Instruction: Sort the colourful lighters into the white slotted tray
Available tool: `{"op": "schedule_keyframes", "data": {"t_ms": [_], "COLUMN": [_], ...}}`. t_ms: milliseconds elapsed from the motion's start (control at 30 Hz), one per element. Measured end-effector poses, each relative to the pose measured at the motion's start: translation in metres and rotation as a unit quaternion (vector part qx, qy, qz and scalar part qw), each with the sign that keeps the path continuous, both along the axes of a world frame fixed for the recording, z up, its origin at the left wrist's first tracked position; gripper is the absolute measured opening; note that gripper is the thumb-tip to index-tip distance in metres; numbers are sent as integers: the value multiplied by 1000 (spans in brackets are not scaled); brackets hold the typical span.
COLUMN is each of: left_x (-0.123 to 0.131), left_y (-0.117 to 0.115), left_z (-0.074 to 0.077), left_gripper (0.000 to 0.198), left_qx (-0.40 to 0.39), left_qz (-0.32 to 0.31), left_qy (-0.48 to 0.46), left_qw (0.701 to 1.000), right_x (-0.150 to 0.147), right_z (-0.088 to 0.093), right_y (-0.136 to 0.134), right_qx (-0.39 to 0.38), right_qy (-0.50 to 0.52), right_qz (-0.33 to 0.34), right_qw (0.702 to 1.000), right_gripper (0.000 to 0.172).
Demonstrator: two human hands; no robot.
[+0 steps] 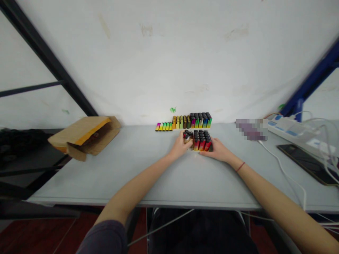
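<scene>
**Red-and-yellow lighters (pixel 201 143) gathered between two hands on a grey bench (pixel 111 176)**

Upright, black-capped, the lighters are packed into a tight block near the middle of the bench. A small bunch of black-capped lighters (pixel 187 136) is clasped in the left hand (pixel 180 146), just beside the block. The right hand (pixel 215 150) is cupped against the block's right end and touches it; whether it is gripped cannot be told. Farther back, upright green, blue and magenta lighters (pixel 200 120) are ranked beside yellow-and-olive ones (pixel 181 122), with a row of flat-lying lighters (pixel 163 126) to their left. A torn kraft-paper envelope (pixel 83 135) with a yellow edge is placed at the bench's left end. To the right, a white power strip (pixel 291 130), white cables (pixel 286 173) and a dark phone (pixel 304 164) are seen, beside a pixelated object (pixel 251 129) too blurred to name.
</scene>
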State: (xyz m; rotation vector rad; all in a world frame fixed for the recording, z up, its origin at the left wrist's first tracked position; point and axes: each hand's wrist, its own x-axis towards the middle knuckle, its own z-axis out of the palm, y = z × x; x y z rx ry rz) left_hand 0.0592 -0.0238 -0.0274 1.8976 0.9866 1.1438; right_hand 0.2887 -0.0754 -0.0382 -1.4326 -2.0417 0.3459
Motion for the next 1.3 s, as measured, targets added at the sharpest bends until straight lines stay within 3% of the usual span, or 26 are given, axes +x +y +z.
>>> {"op": "schedule_keyframes", "data": {"t_ms": [133, 200, 300, 433, 633, 900, 1133, 1300], "left_x": [-13, -30, -56, -63, -47, -44, -75, -85], "left_y": [15, 25, 31, 23, 13, 18, 23, 31], "left_z": [22, 35, 45, 41, 29, 27, 35, 28], "left_gripper": [37, 39, 51, 59, 60, 79, 70, 74], "left_qx": [-11, -50, -106, -85, -27, -83, -140, -130], "left_qz": [135, 204, 258, 261, 294, 327, 266, 264], "left_qy": [-54, 37, 240, 413, 476, 449, 471, 478], "left_qw": [989, 977, 930, 868, 829, 827, 829, 828], "right_x": [0, 0, 0, 1, 0, -1, 0, 1], "right_z": [1, 1, 1, 0, 4, 6, 4, 1], "right_y": [0, -1, -1, 0, -1, -3, -2, -1], "right_qx": [-10, -13, -13, -7, -15, -23, -18, -10], "right_qy": [-18, -24, -21, -24, -30, -34, -27, -22], "right_qz": [-8, -14, -16, -13, -10, -21, -15, -14], "right_qw": [1000, 1000, 1000, 1000, 999, 999, 999, 1000], "right_gripper": [61, 62, 62, 61, 60, 64, 61, 57]}}
